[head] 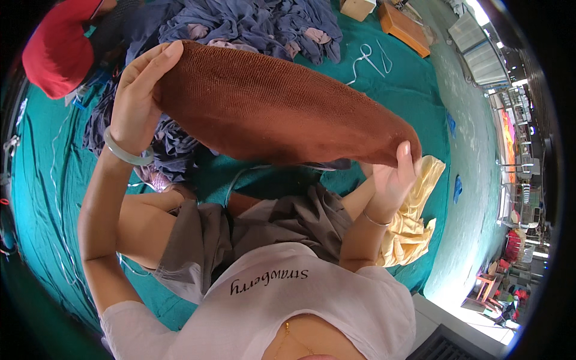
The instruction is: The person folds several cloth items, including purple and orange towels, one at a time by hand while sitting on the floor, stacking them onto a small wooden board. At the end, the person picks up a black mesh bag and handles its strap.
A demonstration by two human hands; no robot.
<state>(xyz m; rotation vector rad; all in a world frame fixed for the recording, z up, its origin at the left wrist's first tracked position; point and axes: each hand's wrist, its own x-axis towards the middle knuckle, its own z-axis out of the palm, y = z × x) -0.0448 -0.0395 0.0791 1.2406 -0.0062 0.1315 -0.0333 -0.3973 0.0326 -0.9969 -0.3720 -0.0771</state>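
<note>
A brown ribbed-looking piece of fabric (279, 108) is stretched out in the air before me, above my crossed legs. Its upper left end is in my left hand (137, 90), thumb along the near face and a pale bangle on the wrist. At the lower right end, my right hand (396, 173) grips the fabric with the thumb in front; most of its fingers are hidden behind. The fabric slopes down to the right, and its lower edge sags in a curve. Crumpled dark blue-grey cloth (175, 148) lies beyond and below my left hand.
A green ground sheet (40, 157) covers the floor around me. Heaped blue-grey cloth (252, 22) lies ahead, near a person in red (63, 49). Yellow satin cloth (409, 243) is beside my right arm. A white cord (369, 56) and an orange-brown wooden box (405, 29) lie farther right.
</note>
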